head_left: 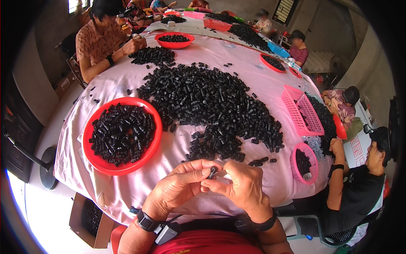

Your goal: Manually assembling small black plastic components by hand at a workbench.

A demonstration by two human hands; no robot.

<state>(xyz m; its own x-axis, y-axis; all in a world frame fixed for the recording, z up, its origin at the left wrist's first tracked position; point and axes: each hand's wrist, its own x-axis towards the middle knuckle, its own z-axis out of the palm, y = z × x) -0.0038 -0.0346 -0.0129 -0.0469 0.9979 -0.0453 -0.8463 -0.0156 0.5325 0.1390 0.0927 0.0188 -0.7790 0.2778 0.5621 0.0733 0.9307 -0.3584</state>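
Close in front of me, my left hand (179, 184) pinches a small black cylindrical piece (212, 170) between thumb and fingertips. My right hand (245, 186) is closed right beside it, thumb and fingers meeting at the piece. Something thin and pale shows at the right fingers, too small to name. Just beyond both hands spreads a big heap of similar black pieces (207, 97) on the pink cloth (173, 146). To the left of my hands, a round red basin (88, 148) holds many more of them.
On the right lie a pink perforated basket (292, 110) and a pink oval basket (294, 163) with black pieces. A cardboard box (80, 233) stands on the floor at lower left. Several people sit around the table, one at right (359, 186), another at far left (99, 38).
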